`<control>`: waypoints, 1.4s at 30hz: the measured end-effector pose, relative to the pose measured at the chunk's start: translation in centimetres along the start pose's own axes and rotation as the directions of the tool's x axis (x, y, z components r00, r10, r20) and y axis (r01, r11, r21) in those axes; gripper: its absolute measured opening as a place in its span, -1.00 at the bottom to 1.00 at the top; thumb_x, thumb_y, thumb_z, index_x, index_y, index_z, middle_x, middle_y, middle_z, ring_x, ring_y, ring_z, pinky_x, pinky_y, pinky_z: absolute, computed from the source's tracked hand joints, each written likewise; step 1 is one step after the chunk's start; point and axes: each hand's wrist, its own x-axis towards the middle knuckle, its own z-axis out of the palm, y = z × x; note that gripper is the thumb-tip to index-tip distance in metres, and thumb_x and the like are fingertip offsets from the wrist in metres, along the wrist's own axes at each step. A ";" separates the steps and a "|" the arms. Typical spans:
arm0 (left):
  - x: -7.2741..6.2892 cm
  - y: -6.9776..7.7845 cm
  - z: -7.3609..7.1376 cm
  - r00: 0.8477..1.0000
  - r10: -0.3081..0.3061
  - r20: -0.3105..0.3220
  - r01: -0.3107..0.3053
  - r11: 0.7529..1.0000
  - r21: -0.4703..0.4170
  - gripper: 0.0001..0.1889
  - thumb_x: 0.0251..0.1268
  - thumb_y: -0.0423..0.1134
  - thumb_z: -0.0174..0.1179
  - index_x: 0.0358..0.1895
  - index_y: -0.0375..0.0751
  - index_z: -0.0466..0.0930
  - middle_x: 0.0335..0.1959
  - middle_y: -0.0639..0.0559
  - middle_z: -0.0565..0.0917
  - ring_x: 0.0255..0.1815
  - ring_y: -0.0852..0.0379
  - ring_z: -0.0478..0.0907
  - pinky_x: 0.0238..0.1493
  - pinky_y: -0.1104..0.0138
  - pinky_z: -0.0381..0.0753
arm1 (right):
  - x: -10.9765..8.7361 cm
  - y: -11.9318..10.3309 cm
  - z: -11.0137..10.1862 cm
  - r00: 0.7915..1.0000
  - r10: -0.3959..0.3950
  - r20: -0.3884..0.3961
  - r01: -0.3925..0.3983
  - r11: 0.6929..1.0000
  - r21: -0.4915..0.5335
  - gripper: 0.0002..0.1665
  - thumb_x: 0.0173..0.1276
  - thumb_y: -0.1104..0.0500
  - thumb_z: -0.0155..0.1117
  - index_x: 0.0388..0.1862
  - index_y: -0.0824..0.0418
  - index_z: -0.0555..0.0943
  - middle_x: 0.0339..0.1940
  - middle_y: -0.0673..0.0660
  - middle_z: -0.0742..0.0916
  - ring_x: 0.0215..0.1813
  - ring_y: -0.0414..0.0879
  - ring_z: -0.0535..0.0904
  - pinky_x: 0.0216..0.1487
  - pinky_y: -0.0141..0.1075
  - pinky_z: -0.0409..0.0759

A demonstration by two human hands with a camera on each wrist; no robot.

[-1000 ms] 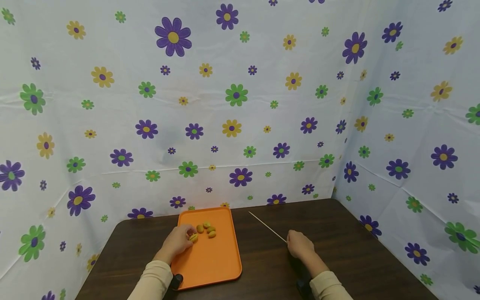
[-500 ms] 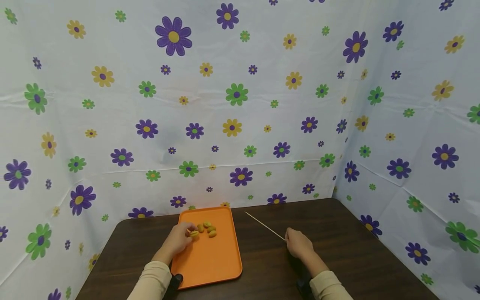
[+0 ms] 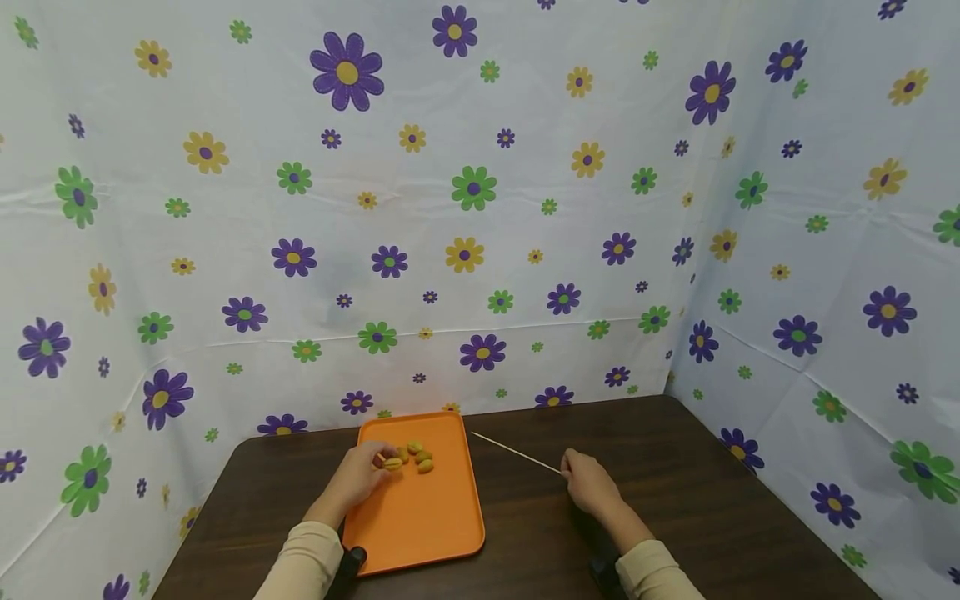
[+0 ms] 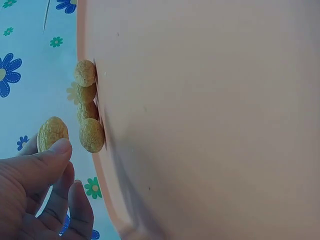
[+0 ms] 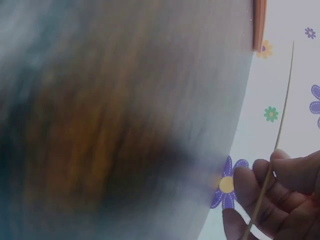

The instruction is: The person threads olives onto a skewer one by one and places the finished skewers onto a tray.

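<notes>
In the head view my left hand (image 3: 356,475) is over the left side of an orange tray (image 3: 420,525). Between its thumb and fingers it pinches a small wrinkled yellow oval piece (image 4: 52,131), perhaps a dried fruit. Several similar oval pieces (image 3: 425,467) lie on the tray just right of those fingers. My right hand (image 3: 591,482), to the right of the tray, holds a thin wooden skewer (image 3: 517,452) between thumb and curled fingers. Its free end slants up and left, close to the tray's right edge. In the right wrist view the skewer (image 5: 284,105) shows bare.
The dark brown wooden table (image 3: 540,533) extends on both sides of the tray. White flower-print sheets (image 3: 420,233) hang behind the table and along its right side.
The skewer has swung, its far end moving left toward the tray, and my right hand has shifted slightly left. My left hand has moved a little up and right with the pinched oval piece.
</notes>
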 end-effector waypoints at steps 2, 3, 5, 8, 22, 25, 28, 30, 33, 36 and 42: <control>-0.1 0.0 0.0 1.000 -0.001 -0.001 0.001 1.000 -0.014 -0.71 0.13 -0.63 0.36 -0.15 -0.20 0.71 -0.17 0.00 0.69 -0.20 0.03 0.59 0.00 0.03 0.67 | 0.1 -0.1 0.1 1.000 -0.013 -0.008 0.014 1.000 0.014 -0.78 0.43 0.40 0.24 -0.36 0.17 0.45 -0.49 0.00 0.53 -0.47 -0.13 0.41 -0.46 -0.23 0.43; -0.1 0.0 0.0 1.000 0.002 -0.002 -0.002 1.000 -0.019 -0.70 0.12 -0.64 0.36 -0.16 -0.20 0.70 -0.18 0.00 0.69 -0.20 0.03 0.59 -0.01 0.03 0.67 | 0.2 -0.2 0.2 1.000 -0.018 -0.011 0.018 1.000 0.018 -0.78 0.42 0.41 0.25 -0.35 0.17 0.45 -0.48 0.00 0.53 -0.46 -0.13 0.41 -0.45 -0.23 0.43; -0.1 -0.1 0.0 1.000 0.004 -0.005 -0.005 1.000 -0.027 -0.70 0.12 -0.65 0.35 -0.18 -0.19 0.70 -0.18 0.00 0.69 -0.20 0.03 0.59 0.00 0.02 0.67 | 0.3 -0.3 0.4 1.000 -0.027 -0.016 0.028 0.999 0.027 -0.78 0.42 0.40 0.26 -0.35 0.17 0.46 -0.46 0.02 0.56 -0.45 -0.14 0.42 -0.44 -0.24 0.44; -0.2 -0.2 0.1 1.000 0.010 -0.011 -0.011 0.999 -0.034 -0.69 0.11 -0.66 0.35 -0.20 -0.18 0.69 -0.18 0.01 0.69 -0.19 0.03 0.60 0.02 0.02 0.67 | 0.5 -0.5 0.6 0.998 -0.050 -0.028 0.051 0.998 0.035 -0.81 0.41 0.39 0.29 -0.34 0.20 0.48 -0.43 0.03 0.59 -0.43 -0.15 0.42 -0.42 -0.26 0.45; 0.0 -0.5 0.3 0.999 0.015 -0.030 -0.017 0.997 -0.070 -0.69 0.12 -0.64 0.36 -0.18 -0.15 0.72 -0.16 0.02 0.70 -0.17 0.03 0.61 0.03 0.01 0.66 | 1.0 -2.2 1.7 0.982 -0.174 -0.069 0.178 0.983 0.056 -0.74 0.29 0.50 0.35 -0.37 0.17 0.56 -0.40 -0.03 0.57 -0.35 -0.16 0.46 -0.31 -0.22 0.56; 0.0 -0.4 0.2 0.999 0.016 -0.029 -0.018 0.998 -0.068 -0.69 0.13 -0.64 0.35 -0.17 -0.16 0.72 -0.15 0.01 0.71 -0.17 0.02 0.61 0.03 0.00 0.66 | 1.2 -2.7 2.0 0.980 -0.190 -0.067 0.193 0.980 0.055 -0.75 0.29 0.49 0.35 -0.37 0.16 0.58 -0.40 -0.03 0.57 -0.35 -0.17 0.47 -0.30 -0.22 0.58; 0.0 -0.2 0.2 1.000 0.005 -0.023 -0.007 0.998 -0.069 -0.69 0.14 -0.63 0.35 -0.15 -0.16 0.73 -0.13 0.00 0.71 -0.15 0.02 0.62 0.05 0.00 0.66 | 1.3 -3.1 2.2 0.979 -0.194 -0.059 0.197 0.978 0.061 -0.73 0.29 0.49 0.35 -0.37 0.14 0.57 -0.40 -0.05 0.55 -0.35 -0.18 0.45 -0.32 -0.24 0.56; 0.1 -0.2 0.2 1.000 0.008 -0.026 -0.010 0.998 -0.066 -0.69 0.14 -0.63 0.35 -0.15 -0.17 0.73 -0.14 0.01 0.71 -0.16 0.03 0.62 0.04 0.00 0.66 | 1.3 -3.3 2.3 0.978 -0.199 -0.056 0.202 0.977 0.066 -0.72 0.29 0.49 0.35 -0.37 0.13 0.56 -0.40 -0.05 0.55 -0.36 -0.18 0.44 -0.33 -0.26 0.55; 0.1 -0.1 0.2 1.000 0.008 -0.023 -0.010 0.997 -0.078 -0.70 0.15 -0.62 0.36 -0.14 -0.18 0.73 -0.14 0.01 0.71 -0.15 0.02 0.63 0.04 0.00 0.66 | 1.3 -3.6 2.5 0.979 -0.199 -0.050 0.202 0.977 0.068 -0.72 0.30 0.47 0.36 -0.37 0.11 0.56 -0.39 -0.06 0.54 -0.36 -0.20 0.44 -0.33 -0.29 0.54; 0.1 -0.1 0.3 1.000 -0.005 -0.012 0.004 0.995 -0.095 -0.71 0.15 -0.60 0.36 -0.14 -0.18 0.72 -0.14 0.01 0.71 -0.15 0.02 0.63 0.04 0.01 0.66 | 1.3 -4.0 2.6 0.978 -0.204 -0.055 0.207 0.976 0.068 -0.72 0.30 0.46 0.36 -0.38 0.10 0.56 -0.39 -0.07 0.54 -0.36 -0.21 0.44 -0.34 -0.29 0.53; 0.1 0.0 0.2 0.999 -0.027 0.017 0.029 0.991 -0.132 -0.73 0.17 -0.57 0.37 -0.13 -0.17 0.73 -0.15 0.03 0.70 -0.16 0.04 0.61 0.02 0.04 0.67 | 1.3 -4.5 2.8 0.975 -0.214 -0.064 0.218 0.974 0.062 -0.72 0.29 0.44 0.38 -0.38 0.09 0.57 -0.39 -0.07 0.55 -0.36 -0.21 0.45 -0.35 -0.28 0.53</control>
